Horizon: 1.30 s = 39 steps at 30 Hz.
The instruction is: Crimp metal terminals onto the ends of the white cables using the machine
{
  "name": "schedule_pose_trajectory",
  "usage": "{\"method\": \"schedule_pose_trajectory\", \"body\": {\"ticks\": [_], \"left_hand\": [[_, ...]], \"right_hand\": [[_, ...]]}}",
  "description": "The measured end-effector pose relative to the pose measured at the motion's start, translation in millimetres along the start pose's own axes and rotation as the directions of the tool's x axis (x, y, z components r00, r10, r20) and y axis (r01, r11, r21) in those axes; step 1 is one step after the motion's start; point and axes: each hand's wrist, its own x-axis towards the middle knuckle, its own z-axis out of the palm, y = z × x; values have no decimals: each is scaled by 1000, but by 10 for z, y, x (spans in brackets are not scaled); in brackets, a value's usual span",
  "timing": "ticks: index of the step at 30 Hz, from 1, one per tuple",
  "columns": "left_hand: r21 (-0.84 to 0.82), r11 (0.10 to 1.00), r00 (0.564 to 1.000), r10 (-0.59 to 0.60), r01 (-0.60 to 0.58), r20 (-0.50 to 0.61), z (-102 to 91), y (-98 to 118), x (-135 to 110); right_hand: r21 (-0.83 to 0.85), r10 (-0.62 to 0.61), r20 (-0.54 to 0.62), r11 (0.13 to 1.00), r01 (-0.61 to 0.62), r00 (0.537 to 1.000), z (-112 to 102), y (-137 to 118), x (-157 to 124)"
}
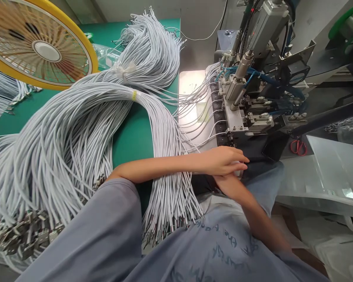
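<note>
My left hand [223, 159] reaches across my body to the dark fixture edge in front of the machine [247, 113]. Its fingers lie close together, pointing right, closed over a small pale thing I cannot make out. My right forearm [253, 219] comes up from the lower right and passes under the left hand, so my right hand is hidden. A row of grey cables [200, 129] runs from the lit white plate [191, 84] into the machine's dark slots [220, 129]. A loose fan of grey cables [170, 188] hangs beneath my left forearm.
Large tied bundles of grey cables [76, 129] with metal plug ends [32, 231] cover the green table [129, 137]. A yellow-rimmed fan [44, 47] stands at the upper left. Red-handled scissors [297, 147] lie right of the machine, beside a clear plastic sheet [335, 168].
</note>
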Motion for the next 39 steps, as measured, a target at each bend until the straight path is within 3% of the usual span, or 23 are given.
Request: {"method": "schedule_pose_trajectory", "body": {"ticks": [4, 7, 11, 16, 19, 24, 28, 30, 32, 34, 36, 39], "left_hand": [[-174, 983, 991, -74, 54, -107, 28, -156, 15], [-207, 971, 960, -163, 116, -227, 74, -258, 38], [-160, 987, 929, -85, 29, -360, 68, -276, 52], [-112, 994, 900, -43, -7, -433, 43, -225, 33], [-111, 994, 884, -47, -6, -465, 48, -235, 34], [-172, 983, 916, -17, -57, -401, 35, -259, 50], [-93, 996, 901, -31, -11, -434, 37, -254, 47], [-35, 999, 893, -38, 25, -449, 42, -252, 40], [-9, 999, 897, -37, 37, -441, 44, -251, 33], [-38, 999, 894, -52, 40, -444, 39, -246, 30], [-112, 993, 887, -94, 48, -452, 32, -238, 30], [-224, 974, 883, -138, 39, -448, 31, -228, 33]], "right_hand": [[176, 176, -119, 972, -154, 977, -528, 178, -190], [388, 272, -325, 912, -135, 906, -729, 243, -192], [551, 297, -495, 834, 31, 817, -682, 211, -95], [521, 273, -659, 838, 163, 701, -477, 175, 7], [496, 255, -703, 845, 201, 664, -396, 202, 48], [435, 202, -700, 881, 185, 684, -344, 192, 67], [197, 94, -756, 976, 88, 648, -417, 143, 29], [140, 84, -717, 990, 25, 692, -492, 135, 6], [197, 127, -626, 980, -1, 770, -566, 146, -6], [304, 172, -555, 953, 6, 814, -603, 169, -2], [384, 206, -551, 923, 27, 808, -580, 191, 15], [436, 220, -607, 896, 89, 763, -467, 197, 41]]}}
